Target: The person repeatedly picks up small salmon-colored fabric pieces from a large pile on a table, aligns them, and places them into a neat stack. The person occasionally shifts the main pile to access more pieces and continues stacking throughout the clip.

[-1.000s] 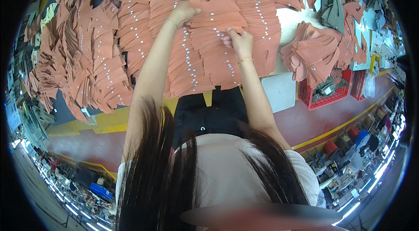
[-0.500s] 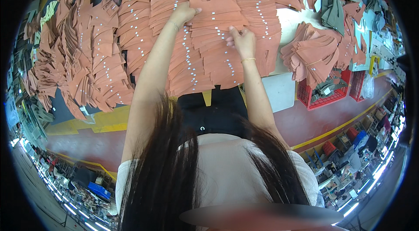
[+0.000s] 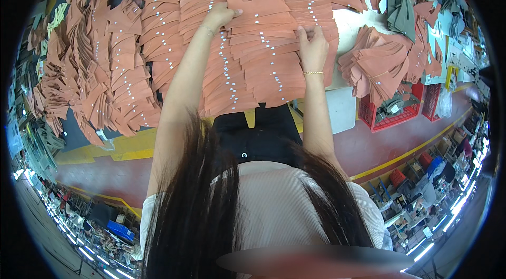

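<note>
Fabric stack [image 3: 263, 63] under both hands' flat, spread fingers [image 3: 308, 34], nothing gripped.

A red floor [image 3: 369, 147] with yellow lines [image 3: 416, 150] runs under the near edge of a white table [image 3: 342, 110]. Two red crates [image 3: 392, 115] stand on the floor to the right. Far left and right, more worktables [image 3: 453, 47] carry heaps of cloth. Strip lights [image 3: 458, 205] line the rim.
</note>
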The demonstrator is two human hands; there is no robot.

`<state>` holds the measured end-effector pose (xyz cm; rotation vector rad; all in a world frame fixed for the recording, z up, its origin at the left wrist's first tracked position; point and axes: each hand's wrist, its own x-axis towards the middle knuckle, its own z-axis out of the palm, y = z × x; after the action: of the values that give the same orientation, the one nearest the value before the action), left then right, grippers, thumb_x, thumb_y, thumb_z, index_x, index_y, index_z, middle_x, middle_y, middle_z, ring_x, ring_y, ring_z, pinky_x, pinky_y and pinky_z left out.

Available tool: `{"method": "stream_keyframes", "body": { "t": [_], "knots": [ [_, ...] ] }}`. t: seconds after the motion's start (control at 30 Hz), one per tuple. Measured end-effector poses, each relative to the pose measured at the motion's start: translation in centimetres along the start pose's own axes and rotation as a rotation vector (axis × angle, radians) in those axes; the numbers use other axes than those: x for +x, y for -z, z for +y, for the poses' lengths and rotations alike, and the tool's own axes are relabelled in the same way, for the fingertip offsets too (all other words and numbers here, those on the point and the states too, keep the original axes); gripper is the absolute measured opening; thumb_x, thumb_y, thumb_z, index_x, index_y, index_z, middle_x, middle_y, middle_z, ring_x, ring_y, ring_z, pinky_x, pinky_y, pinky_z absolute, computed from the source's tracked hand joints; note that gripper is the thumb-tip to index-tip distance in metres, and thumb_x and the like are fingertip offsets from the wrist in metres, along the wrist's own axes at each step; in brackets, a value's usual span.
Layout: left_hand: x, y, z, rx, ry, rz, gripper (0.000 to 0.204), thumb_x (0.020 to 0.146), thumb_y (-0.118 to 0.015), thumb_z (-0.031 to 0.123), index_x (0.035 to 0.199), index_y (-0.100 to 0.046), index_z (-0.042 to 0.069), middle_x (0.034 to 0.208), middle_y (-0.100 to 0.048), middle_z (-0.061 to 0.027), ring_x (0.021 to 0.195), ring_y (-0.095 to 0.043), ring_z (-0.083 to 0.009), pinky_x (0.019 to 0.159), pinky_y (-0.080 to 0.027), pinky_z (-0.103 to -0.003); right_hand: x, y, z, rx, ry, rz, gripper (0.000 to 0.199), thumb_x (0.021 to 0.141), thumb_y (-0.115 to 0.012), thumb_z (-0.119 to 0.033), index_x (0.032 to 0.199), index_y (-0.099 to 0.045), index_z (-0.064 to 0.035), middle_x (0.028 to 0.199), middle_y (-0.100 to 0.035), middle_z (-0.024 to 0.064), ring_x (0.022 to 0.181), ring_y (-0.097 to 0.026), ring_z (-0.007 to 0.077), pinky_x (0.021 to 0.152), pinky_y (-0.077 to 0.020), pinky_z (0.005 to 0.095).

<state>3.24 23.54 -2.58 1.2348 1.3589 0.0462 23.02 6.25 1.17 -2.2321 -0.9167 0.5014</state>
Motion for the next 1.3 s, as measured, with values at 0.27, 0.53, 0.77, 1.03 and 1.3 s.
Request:
{"method": "stream_keyframes", "body": {
  "t": [0.27,0.53,0.77,1.03,1.3],
  "knots": [
    [-0.2,0.3,0.4,-0.062,0.058,-0.055,0.03,0.087,-0.065,0.018,0.11,-0.061,-0.001,0.096,-0.066,-0.007,0.076,-0.061,-0.0124,0.059,-0.049,-0.026,2.7,-1.8,0.4,-0.087,0.195,-0.079,0.023,0.078,-0.07,-0.021,0.097,-0.068,-0.0075,0.098,-0.057,0.0146,0.089,-0.058,0.0289,0.076,-0.0472,0.0393],
    [0.2,0.3,0.4,-0.061,-0.039,-0.058,0.031,0.087,-0.065,0.016,0.111,-0.059,-0.003,0.103,-0.066,-0.0098,0.088,-0.064,-0.0153,0.072,-0.054,-0.029,3.5,-2.7,-0.3,-0.162,0.252,-0.107,0.02,0.076,-0.072,-0.022,0.089,-0.069,-0.0073,0.085,-0.061,0.0111,0.08,-0.06,0.0268,0.072,-0.048,0.0386],
    [0.7,0.6,-0.8,-0.207,-0.005,-0.145,0.031,0.086,-0.066,0.016,0.112,-0.059,0.0,0.106,-0.065,-0.0082,0.091,-0.063,-0.0153,0.075,-0.053,-0.03,4.0,-2.5,-0.2,-0.025,0.171,-0.159,0.018,0.077,-0.07,-0.018,0.087,-0.066,-0.0036,0.086,-0.062,0.0106,0.079,-0.061,0.0249,0.072,-0.0484,0.0368],
    [-0.2,0.6,0.6,-0.025,-0.076,-0.074,0.034,0.086,-0.065,0.016,0.116,-0.057,0.001,0.104,-0.066,-0.0077,0.091,-0.061,-0.0141,0.073,-0.05,-0.028,2.3,-1.4,-1.3,-0.073,0.236,0.023,0.027,0.079,-0.069,-0.017,0.101,-0.06,-0.0037,0.098,-0.054,0.0136,0.087,-0.057,0.0277,0.074,-0.0472,0.0364],
    [-0.1,1.2,-0.5,-0.198,-0.013,-0.115,0.037,0.087,-0.064,0.012,0.12,-0.051,0.001,0.109,-0.062,-0.0096,0.098,-0.059,-0.0133,0.075,-0.052,-0.031,-1.7,-0.1,-1.4,0.092,0.119,-0.225,0.019,0.082,-0.066,-0.016,0.094,-0.061,-0.0016,0.093,-0.057,0.0118,0.076,-0.06,0.0231,0.068,-0.048,0.0326]
  ]
}}
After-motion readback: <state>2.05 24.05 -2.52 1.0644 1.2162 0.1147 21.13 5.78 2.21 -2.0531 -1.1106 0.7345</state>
